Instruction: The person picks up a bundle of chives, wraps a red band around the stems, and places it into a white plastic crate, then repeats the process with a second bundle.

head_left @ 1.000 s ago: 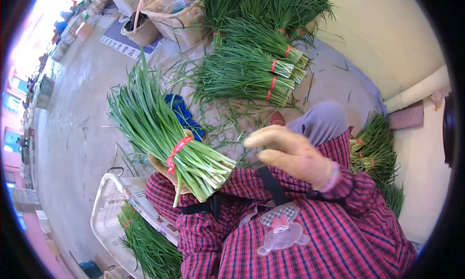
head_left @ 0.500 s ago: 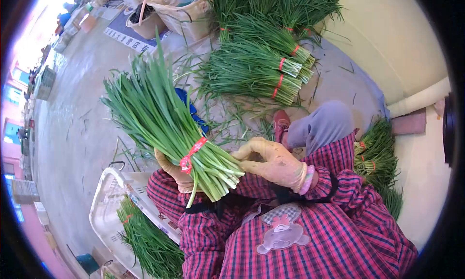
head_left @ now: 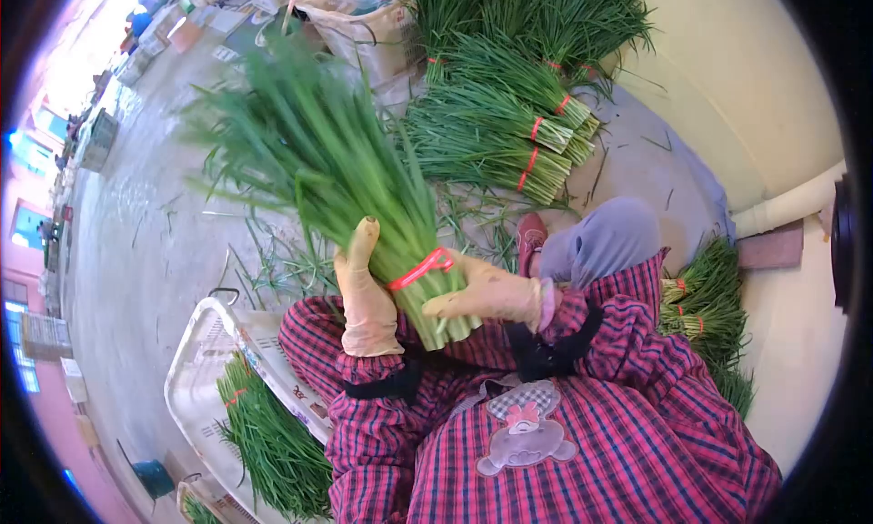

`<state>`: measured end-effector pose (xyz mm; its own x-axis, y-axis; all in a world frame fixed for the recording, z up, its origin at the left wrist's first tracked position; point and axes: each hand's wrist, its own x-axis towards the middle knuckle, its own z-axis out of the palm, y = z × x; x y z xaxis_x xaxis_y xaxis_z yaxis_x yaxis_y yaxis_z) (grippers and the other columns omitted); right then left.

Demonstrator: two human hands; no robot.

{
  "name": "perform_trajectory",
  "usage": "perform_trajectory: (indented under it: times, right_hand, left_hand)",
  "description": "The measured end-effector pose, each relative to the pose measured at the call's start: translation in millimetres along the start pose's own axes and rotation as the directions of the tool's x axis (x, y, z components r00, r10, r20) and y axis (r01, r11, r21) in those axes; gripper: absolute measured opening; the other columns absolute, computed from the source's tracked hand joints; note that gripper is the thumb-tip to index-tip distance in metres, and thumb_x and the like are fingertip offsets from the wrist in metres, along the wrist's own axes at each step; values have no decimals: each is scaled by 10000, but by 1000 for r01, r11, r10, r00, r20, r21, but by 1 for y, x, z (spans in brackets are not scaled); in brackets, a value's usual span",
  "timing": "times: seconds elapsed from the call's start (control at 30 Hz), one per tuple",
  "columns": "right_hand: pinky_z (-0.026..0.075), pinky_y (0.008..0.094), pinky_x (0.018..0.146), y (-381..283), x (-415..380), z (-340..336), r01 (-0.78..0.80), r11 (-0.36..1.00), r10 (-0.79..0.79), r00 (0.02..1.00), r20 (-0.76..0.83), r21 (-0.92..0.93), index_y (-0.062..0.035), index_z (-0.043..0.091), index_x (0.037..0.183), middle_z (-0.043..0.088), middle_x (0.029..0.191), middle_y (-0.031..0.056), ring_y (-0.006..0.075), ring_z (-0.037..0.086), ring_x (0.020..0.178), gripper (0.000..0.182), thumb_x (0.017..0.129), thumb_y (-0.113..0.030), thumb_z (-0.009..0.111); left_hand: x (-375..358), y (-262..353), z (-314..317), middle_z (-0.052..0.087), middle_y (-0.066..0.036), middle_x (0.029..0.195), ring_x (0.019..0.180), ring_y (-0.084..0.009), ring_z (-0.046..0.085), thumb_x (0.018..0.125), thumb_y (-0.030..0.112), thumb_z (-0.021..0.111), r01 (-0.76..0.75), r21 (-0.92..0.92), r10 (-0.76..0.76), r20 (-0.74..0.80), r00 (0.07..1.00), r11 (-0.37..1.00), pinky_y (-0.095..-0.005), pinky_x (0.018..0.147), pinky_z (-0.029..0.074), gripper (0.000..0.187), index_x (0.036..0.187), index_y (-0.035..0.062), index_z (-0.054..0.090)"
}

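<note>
A thick bunch of garlic chives (head_left: 364, 178) is held in front of my chest, its cut stem ends toward me and its leaf tips blurred at the upper left. A red tape (head_left: 420, 269) binds it near the stems. My gloved left hand (head_left: 366, 297) grips the left side of the bunch, thumb upward, its other fingers partly hidden. My gloved right hand (head_left: 496, 292) closes round the stem end from the right, its thumb lying across the stems below the tape.
Several tied bunches of chives (head_left: 509, 133) lie on the floor ahead. A white crate (head_left: 195, 347) with a chive bunch (head_left: 273, 433) stands at my left. More bunches (head_left: 709, 315) lie at my right beside a pale wall (head_left: 791, 333). A bag-lined basket (head_left: 373, 37) stands at the back.
The bunch has turned more upright and its tied end has shifted right. My left hand has come up beside it; my right hand has moved from the stem tips to grip round the stems.
</note>
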<state>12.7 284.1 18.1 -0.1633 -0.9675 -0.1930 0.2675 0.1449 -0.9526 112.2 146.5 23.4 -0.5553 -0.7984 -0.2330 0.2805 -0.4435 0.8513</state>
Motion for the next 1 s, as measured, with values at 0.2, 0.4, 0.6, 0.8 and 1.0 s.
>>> perform_trajectory:
  times: [0.2, 0.4, 0.6, 0.8, 1.0]
  right_hand:
    - [574, 357, 773, -10, -26, -41, -214, 840, 159, 976, 151, 499, -12, 566, 1225, 689, 1043, 104, 191, 687, 914, 423, 932, -313, 620]
    - [488, 502, 993, 13, -29, -49, -222, 511, -174, 920, 352, 831, 9, 362, 1439, 539, 1340, 248, 357, 578, 1198, 634, 972, -382, 539]
    - [483, 496, 995, 17, -36, -25, -378, 540, -87, 863, 497, 752, 37, 318, 1454, 501, 1362, 278, 397, 561, 1204, 761, 944, -476, 554]
    - [482, 438, 1003, 3, -71, -53, -419, 850, 364, 905, 218, 319, -26, 397, 1431, 543, 1356, 179, 278, 558, 1228, 603, 987, -407, 541]
    - [459, 341, 978, -6, -42, -31, -73, 977, -8, 928, -373, -201, -4, 353, 1455, 552, 1330, 147, 254, 539, 1220, 664, 970, -390, 590]
  left_hand:
    - [-4, 8, -17, 575, -97, 1289, 1177, -241, 551, 1000, 407, 495, 211, -25, -193, 319, 928, 977, -409, 943, 481, 512, 1347, 30, 487]
    - [-43, -15, -3, 556, -171, 1342, 1132, -316, 587, 1009, 570, 293, 536, -17, -433, 567, 700, 844, -490, 948, 460, 709, 1367, -15, 475]
    - [-15, -25, 27, 608, -184, 1236, 1016, -322, 643, 914, 557, 534, 590, -428, -306, 565, 766, 685, -456, 891, 544, 688, 1338, 16, 494]
    - [-10, -14, 17, 656, -151, 1163, 982, -269, 675, 917, 294, 620, 258, -376, -141, 310, 940, 890, -406, 865, 567, 464, 1260, -10, 553]
    - [3, -28, 14, 678, -107, 1076, 910, -229, 679, 902, 197, 652, 65, -265, -58, 35, 998, 962, -374, 815, 577, 339, 1168, -6, 601]
